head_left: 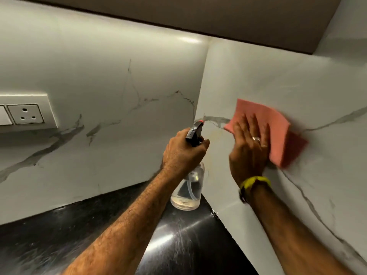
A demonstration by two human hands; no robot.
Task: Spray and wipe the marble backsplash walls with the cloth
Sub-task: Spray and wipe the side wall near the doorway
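A pink cloth (278, 132) lies flat against the right marble backsplash wall (297, 80), just right of the corner. My right hand (249, 147) presses it to the wall with fingers spread; the cloth's lower right edge is blurred. My left hand (181, 150) is wrapped around the dark trigger head of a clear spray bottle (187, 190), held upright above the counter with its red-tipped nozzle facing the corner. The left marble backsplash wall (103, 80) has grey veins running across it.
A black glossy countertop (83, 231) runs under both walls and shows wet streaks. A white socket plate (25, 114) is mounted on the left wall. A dark cabinet underside (218, 14) hangs above the walls.
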